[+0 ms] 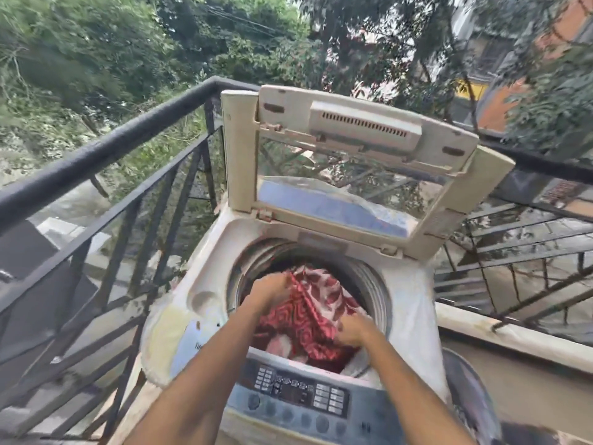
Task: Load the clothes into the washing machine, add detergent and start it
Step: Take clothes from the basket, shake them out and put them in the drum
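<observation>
I am gripping the red patterned cloth (313,303) with both hands inside the drum of the washing machine (205,303), at lower centre of frame. Left hand (269,289) and right hand (353,329) are both curling round its folds. Lid (362,130) is standing raised behind.

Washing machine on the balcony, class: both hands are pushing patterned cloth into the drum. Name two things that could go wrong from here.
1. The red patterned cloth, held by the left hand and right hand, bulges above the drum rim; a fold could stay draped over it and snag.
2. The folded lid stands raised above both arms; knocked, it might drop on them.
</observation>
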Motion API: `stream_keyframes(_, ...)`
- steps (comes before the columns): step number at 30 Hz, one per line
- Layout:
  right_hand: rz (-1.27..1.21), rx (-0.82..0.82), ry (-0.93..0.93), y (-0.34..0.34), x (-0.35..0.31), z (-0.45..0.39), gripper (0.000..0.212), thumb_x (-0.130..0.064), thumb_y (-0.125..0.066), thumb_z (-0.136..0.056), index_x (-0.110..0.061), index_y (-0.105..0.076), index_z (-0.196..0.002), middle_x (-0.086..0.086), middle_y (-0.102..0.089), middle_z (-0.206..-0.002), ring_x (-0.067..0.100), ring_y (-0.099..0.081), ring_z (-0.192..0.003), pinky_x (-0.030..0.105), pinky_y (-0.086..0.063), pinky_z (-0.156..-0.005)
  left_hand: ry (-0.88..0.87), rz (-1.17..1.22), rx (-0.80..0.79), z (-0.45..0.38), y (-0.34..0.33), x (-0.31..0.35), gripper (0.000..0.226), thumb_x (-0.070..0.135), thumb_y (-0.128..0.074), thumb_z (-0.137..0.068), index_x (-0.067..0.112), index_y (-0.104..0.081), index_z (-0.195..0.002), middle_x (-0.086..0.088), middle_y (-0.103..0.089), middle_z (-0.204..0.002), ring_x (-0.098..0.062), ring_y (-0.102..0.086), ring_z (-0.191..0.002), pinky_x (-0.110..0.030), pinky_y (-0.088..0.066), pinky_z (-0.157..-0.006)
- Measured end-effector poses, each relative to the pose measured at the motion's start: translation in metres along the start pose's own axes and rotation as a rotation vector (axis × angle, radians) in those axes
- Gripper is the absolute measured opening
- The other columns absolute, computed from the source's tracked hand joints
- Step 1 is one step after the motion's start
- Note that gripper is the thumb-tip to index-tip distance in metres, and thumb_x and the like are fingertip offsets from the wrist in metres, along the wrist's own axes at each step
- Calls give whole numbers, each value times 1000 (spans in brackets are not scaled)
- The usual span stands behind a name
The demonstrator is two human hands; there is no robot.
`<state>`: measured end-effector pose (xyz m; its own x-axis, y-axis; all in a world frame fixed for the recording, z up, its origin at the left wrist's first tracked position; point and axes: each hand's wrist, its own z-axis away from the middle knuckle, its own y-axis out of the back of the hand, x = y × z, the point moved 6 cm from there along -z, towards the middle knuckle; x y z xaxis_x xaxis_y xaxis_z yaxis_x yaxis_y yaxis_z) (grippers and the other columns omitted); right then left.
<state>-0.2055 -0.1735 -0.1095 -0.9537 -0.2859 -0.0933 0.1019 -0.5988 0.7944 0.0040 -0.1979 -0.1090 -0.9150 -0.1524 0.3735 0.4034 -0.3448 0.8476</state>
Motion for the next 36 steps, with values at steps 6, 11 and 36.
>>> stream_keyframes(6,-124,422,-12,43,-5,-27,56,-56,-54,-84,-24,-44,-129,7,-48,-127,30,-47,-119,42,-47,-89,-117,-47,-51,-12,-26,31,73,59,-47,-87,38,-12,-147,-13,-16,-153,-37,-22,-140,-63,-22,-108)
stream_keyframes(11,-63,-163,-27,-63,-9,-79,74,-57,-44,-90,-42,0,-147,2,6,-159,36,-2,-145,61,-14,-113,66,-300,-397,-19,-96,1,77,59,-48,-88,43,-3,-148,-1,14,-158,-38,13,-143,-77,-7,-101)
stream_keyframes(36,-749,892,-560,32,287,135,23,-17,-44,-91,-19,-58,-110,16,-67,-105,38,-60,-97,37,-44,-71,-684,97,41,23,-80,431,25,22,-49,-91,8,-61,-108,-17,-63,-112,-33,-57,-107,-38,-45,-80)
